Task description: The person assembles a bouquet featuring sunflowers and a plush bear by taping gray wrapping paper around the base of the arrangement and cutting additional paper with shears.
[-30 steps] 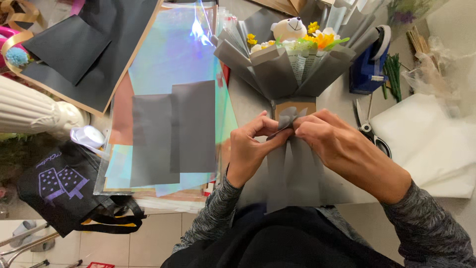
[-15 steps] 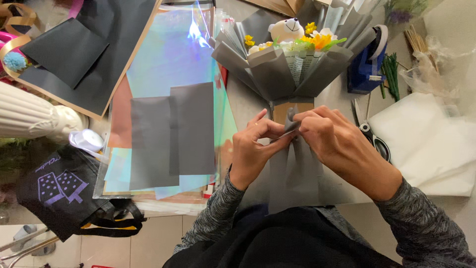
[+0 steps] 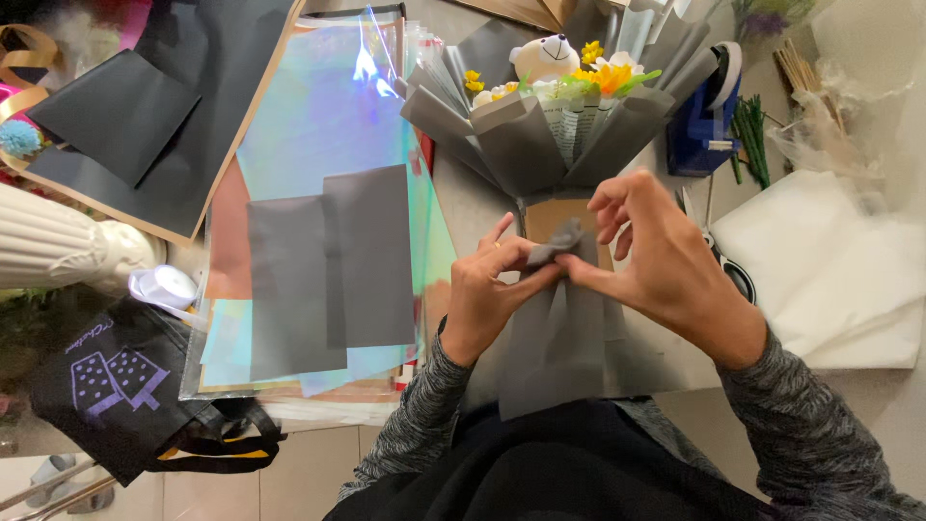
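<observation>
In the middle of the frame a bouquet [image 3: 564,125] lies on the worktop [image 3: 482,198], its head pointing to the upper edge. It is wrapped in matte grey paper folded into stiff, fanned pleats that flare wide at the top and narrow to a waist. Yellow and white flowers and a small white teddy bear [image 3: 543,56] peek out between the pleats. Below the waist a band of brown card shows, and from there long grey paper tails run down toward the person's lap.

Both hands meet at that waist. The left hand [image 3: 492,289] pinches a small bunched piece of grey ribbon [image 3: 558,246] between thumb and fingers. The right hand [image 3: 666,260] grips the same piece from the other side with thumb and forefinger, its other fingers raised and spread.

To the left of the bouquet lie sheets of iridescent film [image 3: 323,116] with two grey paper sheets [image 3: 328,270] on top, and black sheets [image 3: 125,106] fill the upper left. A blue tape dispenser [image 3: 704,130] stands just right of the bouquet, and white tissue paper [image 3: 820,260] lies at the right edge. A black tote bag [image 3: 116,386] sits at the lower left.
</observation>
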